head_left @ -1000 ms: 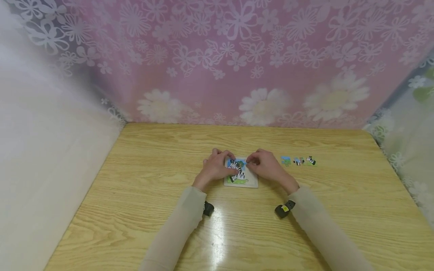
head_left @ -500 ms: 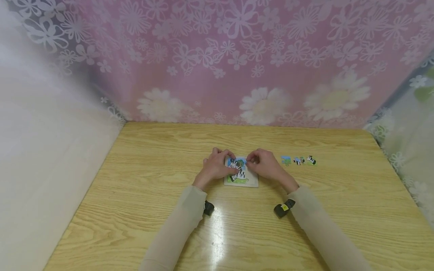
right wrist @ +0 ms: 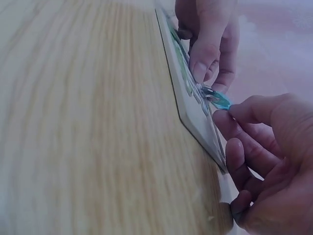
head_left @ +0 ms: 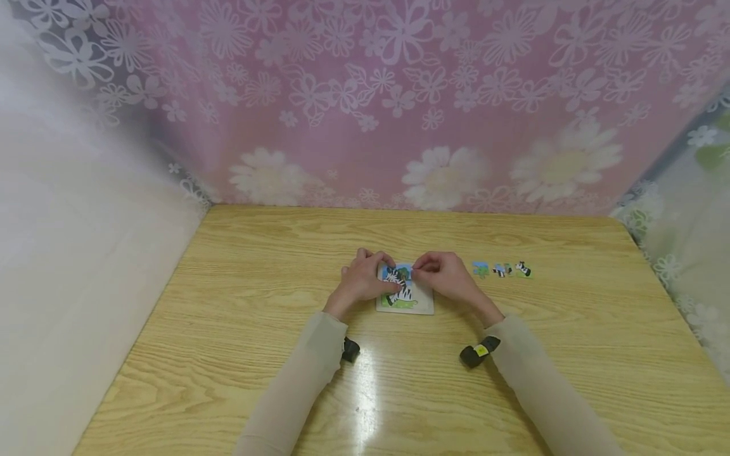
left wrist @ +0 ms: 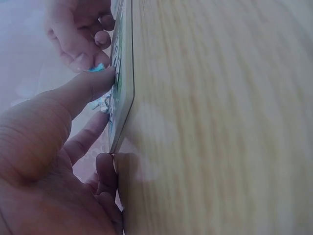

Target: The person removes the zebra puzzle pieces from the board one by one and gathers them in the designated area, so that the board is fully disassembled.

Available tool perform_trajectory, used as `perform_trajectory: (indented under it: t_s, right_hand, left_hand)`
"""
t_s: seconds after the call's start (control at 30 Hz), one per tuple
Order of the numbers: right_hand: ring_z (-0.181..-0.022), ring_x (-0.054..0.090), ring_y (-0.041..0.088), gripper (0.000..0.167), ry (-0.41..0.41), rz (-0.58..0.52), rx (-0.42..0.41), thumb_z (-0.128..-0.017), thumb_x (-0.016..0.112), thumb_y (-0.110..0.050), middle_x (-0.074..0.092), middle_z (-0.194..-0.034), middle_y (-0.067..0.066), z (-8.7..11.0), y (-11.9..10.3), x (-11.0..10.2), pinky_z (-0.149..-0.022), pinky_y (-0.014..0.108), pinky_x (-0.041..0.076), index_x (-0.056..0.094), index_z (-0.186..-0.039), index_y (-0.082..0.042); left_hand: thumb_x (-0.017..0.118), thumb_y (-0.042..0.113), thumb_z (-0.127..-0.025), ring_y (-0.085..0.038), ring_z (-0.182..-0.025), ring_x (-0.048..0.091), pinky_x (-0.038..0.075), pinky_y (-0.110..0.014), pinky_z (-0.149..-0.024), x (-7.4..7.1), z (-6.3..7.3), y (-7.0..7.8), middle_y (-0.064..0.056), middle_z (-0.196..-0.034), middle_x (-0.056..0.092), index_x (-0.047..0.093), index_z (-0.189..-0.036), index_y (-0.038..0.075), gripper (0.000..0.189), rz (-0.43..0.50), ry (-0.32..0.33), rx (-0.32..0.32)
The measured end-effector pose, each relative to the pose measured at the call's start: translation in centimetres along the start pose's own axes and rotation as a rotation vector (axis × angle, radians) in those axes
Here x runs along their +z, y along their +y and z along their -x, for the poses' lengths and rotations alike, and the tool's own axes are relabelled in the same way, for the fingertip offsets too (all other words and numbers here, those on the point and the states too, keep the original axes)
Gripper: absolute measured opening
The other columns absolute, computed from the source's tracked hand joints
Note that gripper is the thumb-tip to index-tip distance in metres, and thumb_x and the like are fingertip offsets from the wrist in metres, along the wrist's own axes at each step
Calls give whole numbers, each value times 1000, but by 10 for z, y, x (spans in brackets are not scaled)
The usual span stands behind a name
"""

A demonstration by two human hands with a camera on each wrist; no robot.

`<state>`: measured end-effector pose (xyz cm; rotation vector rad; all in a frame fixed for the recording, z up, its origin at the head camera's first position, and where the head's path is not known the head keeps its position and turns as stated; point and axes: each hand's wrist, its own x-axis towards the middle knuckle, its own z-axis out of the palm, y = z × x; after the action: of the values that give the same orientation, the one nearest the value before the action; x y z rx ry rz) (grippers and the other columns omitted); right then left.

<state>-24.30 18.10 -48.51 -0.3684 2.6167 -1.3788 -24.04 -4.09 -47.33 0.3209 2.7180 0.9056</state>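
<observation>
A small jigsaw puzzle board (head_left: 425,306) with a zebra picture lies on the table between the hands. Its right side shows bare tray. My right hand (head_left: 447,275) pinches a blue-green puzzle piece (right wrist: 221,101) between thumb and index finger. In the right wrist view that piece is tilted up, its inner end at the zebra pieces. My left hand (head_left: 364,278) rests on the board's left side, thumb on the zebra picture. The left wrist view shows the left thumb and index finger reaching onto the board's face, the other fingers at its edge.
Several loose puzzle pieces lie to the right of the board, among them a blue-green one (head_left: 480,270) and a black-and-white one (head_left: 523,270). The wood-grain table (head_left: 256,266) meets a pink floral curtain (head_left: 342,139) at the back.
My right hand has shifted slightly left over the board with the puzzle piece, and its wrist has turned a little. The left hand stays in place.
</observation>
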Motion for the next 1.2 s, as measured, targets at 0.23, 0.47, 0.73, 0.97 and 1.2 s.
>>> perform_trajectory:
  t_s: [0.23,0.47,0.73,0.97,1.2]
  right_hand:
    - [-83,71,15,15,42,2,23,-95,72,-22,78,-93,8,3,1,-2,-78,30,51,75,-101,-9]
    - [-85,69,19,16,65,5,47,-95,72,-25,77,-96,9,11,-1,-11,-72,29,50,75,-101,-11]
    - [-85,70,19,16,87,-5,17,-95,74,-25,76,-97,9,23,9,-24,-71,29,53,74,-103,-11]
    - [-85,69,21,22,88,-41,36,-96,73,-27,77,-97,14,36,18,-38,-68,27,54,73,-106,-7]
    - [-85,69,20,24,109,0,67,-97,73,-29,76,-99,14,49,22,-51,-67,27,55,73,-107,-7]
  left_hand:
    - [79,46,-87,-28,-110,49,32,-42,-90,0,-1,1,-9,-133,46,64,-124,28,44,3,-6,5]
    - [79,48,-87,-28,-113,49,31,-43,-89,1,-2,1,-9,-134,46,63,-124,29,44,-10,-9,9]
    - [76,50,-89,-28,-123,45,31,-46,-93,1,-1,-4,-10,-140,44,62,-127,30,46,-19,-36,31]
    - [79,46,-87,-28,-128,43,30,-48,-97,1,1,-13,-9,-146,39,61,-133,32,51,40,-55,84]
    - [84,36,-85,-27,-133,44,26,-59,-106,0,10,-21,-6,-151,37,67,-126,28,45,148,-74,136]
